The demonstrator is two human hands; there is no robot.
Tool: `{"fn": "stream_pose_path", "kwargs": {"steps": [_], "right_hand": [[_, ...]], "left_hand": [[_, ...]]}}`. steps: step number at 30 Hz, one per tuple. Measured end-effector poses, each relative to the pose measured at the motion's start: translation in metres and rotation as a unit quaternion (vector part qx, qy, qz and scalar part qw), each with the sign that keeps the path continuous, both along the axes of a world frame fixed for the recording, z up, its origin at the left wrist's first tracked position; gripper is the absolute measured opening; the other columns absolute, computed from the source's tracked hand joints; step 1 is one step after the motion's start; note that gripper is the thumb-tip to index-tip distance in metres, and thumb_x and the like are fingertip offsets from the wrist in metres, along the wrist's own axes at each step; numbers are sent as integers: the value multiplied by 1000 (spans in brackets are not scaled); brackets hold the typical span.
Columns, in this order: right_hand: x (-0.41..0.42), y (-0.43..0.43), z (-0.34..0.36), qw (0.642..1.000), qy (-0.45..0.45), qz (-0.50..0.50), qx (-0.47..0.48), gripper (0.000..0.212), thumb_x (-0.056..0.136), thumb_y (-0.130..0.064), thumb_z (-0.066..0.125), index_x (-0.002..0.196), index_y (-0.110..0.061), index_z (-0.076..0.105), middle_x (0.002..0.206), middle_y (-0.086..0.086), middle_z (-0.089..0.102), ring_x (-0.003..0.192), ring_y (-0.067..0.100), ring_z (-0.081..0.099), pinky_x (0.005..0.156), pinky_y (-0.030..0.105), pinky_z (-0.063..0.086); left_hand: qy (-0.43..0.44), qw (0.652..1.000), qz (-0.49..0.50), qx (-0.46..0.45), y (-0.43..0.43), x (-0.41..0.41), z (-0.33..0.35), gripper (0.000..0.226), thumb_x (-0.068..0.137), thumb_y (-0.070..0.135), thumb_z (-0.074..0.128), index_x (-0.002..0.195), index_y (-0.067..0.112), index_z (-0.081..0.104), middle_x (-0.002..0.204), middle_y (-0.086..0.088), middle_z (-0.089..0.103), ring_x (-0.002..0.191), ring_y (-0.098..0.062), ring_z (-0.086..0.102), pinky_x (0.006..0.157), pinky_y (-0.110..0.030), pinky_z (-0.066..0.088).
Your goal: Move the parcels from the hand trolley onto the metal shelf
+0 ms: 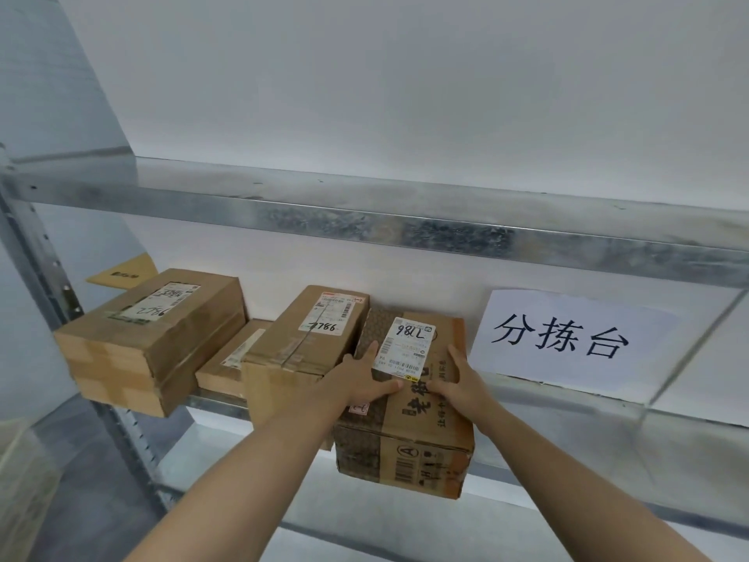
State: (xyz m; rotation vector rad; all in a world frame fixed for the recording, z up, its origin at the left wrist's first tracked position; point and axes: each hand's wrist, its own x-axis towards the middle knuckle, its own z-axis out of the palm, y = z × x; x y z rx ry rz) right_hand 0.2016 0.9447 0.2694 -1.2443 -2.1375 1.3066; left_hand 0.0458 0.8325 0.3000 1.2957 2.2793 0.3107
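Note:
A brown cardboard parcel [405,452] with a white label marked 7186 sits on the middle level of the metal shelf [559,397], its front end overhanging the shelf edge. My left hand [360,379] lies on its top left, fingers straight, thumb stretched along the top near the front edge. My right hand [460,377] lies on the top right in the same way, thumb pointing left. The two thumbs nearly meet below the label. The hand trolley is out of view.
Left of this parcel, touching it, stands another labelled box [304,346], with a flat box [227,361] beside it and a large box [150,342] at the far left. A yellow envelope [125,271] lies behind. A paper sign [567,342] hangs at right. An upper shelf beam [364,215] runs overhead.

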Motion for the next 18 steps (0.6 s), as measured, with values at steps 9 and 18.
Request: {"fn": "stream_pose_path", "kwargs": {"steps": [9, 18], "right_hand": [[-34, 17, -30, 1000, 0, -13, -14, 92, 81, -28, 68, 150, -25, 7, 145, 12, 34, 126, 28, 45, 101, 38, 43], [-53, 35, -34, 999, -33, -15, 24, 93, 81, -43, 66, 150, -24, 6, 144, 15, 35, 126, 30, 45, 103, 39, 42]], "left_hand": [[60, 998, 16, -11, 30, -20, -21, 76, 93, 56, 39, 151, 22, 4, 155, -22, -3, 136, -39, 31, 109, -42, 36], [114, 993, -10, 7, 46, -32, -36, 68, 98, 49, 28, 151, 13, 5, 156, -23, -9, 146, -36, -4, 117, -44, 9]]}}
